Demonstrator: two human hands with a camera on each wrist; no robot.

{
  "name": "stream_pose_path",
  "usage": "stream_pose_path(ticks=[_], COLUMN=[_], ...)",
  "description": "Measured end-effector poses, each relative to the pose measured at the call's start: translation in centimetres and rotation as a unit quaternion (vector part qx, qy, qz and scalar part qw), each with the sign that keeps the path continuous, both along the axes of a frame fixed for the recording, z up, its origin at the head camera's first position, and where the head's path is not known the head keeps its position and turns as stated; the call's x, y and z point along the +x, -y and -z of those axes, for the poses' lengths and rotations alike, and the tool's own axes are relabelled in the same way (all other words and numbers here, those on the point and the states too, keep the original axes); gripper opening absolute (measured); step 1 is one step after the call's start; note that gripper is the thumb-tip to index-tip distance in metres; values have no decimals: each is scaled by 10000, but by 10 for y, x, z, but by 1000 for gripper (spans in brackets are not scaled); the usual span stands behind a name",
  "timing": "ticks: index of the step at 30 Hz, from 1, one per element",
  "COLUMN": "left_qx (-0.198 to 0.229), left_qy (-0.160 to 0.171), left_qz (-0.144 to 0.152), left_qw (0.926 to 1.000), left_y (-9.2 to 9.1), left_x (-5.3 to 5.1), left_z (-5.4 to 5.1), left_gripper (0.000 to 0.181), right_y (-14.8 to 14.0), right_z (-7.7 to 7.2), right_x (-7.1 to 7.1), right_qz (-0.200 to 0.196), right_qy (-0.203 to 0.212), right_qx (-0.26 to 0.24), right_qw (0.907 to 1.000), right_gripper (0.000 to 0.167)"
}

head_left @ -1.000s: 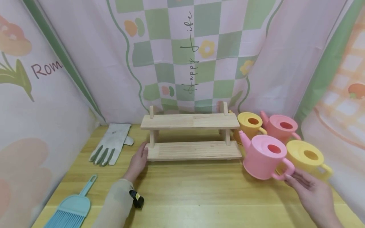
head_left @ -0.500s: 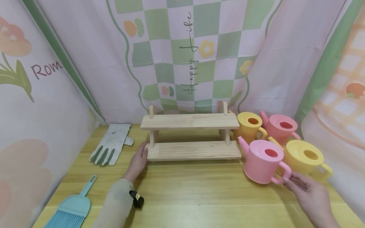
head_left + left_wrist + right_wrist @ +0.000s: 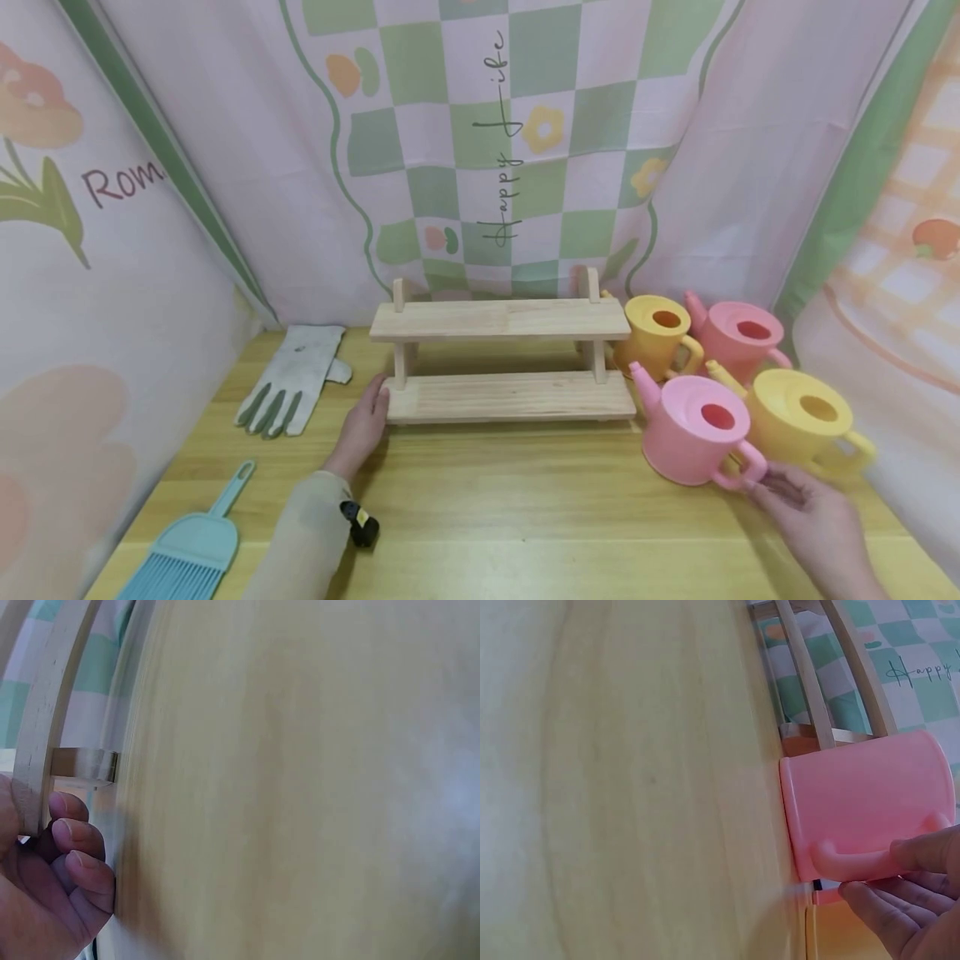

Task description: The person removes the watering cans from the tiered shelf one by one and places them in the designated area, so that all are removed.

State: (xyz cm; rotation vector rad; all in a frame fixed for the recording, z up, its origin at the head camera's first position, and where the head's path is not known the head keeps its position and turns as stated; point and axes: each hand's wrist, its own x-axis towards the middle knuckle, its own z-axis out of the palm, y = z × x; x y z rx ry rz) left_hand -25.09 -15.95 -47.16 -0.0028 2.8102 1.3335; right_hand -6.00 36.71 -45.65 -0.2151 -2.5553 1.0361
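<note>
My left hand (image 3: 363,429) grips the left end of the lower board of a two-tier wooden shelf (image 3: 510,397); in the left wrist view its fingers (image 3: 90,871) curl under the board edge. At the right, my right hand (image 3: 813,521) pinches the handle of a light pink watering can (image 3: 678,446). That can is upright, its spout toward the shelf's right end. The right wrist view has the thumb on top of the handle and the fingers below, with the pink can (image 3: 866,802) at the table surface.
Behind the held can stand a yellow watering can (image 3: 798,400), an orange-yellow one (image 3: 652,333) and a darker pink one (image 3: 742,333). On the left lie a grey-white glove (image 3: 292,379) and a blue brush (image 3: 191,542) on the wooden table (image 3: 487,517). Printed curtains hang around.
The light pink watering can has moved down and slightly toward the front, then turned a little, with my right hand still on its handle. My left hand and the shelf have stayed put.
</note>
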Motion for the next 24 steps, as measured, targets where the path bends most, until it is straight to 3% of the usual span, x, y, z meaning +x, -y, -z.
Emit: stream_pose_path(ticks=[8, 15, 20, 24], left_qx=[124, 142, 83, -166], left_qy=[-23, -53, -103, -232], left_qz=[-15, -27, -91, -58], left_qw=[9999, 9999, 9999, 9996], left_y=[1, 3, 4, 3], left_x=[1, 1, 0, -2], left_z=[1, 1, 2, 3], left_gripper=[53, 53, 53, 52], right_y=[3, 17, 30, 43], right_z=[-10, -35, -54, -64], right_x=[2, 2, -7, -17], right_qz=[82, 402, 635, 423], right_qy=[-216, -910, -1111, -1449], right_qx=[260, 57, 200, 231], right_qw=[9994, 9950, 9916, 9883], right_gripper=[40, 40, 40, 37])
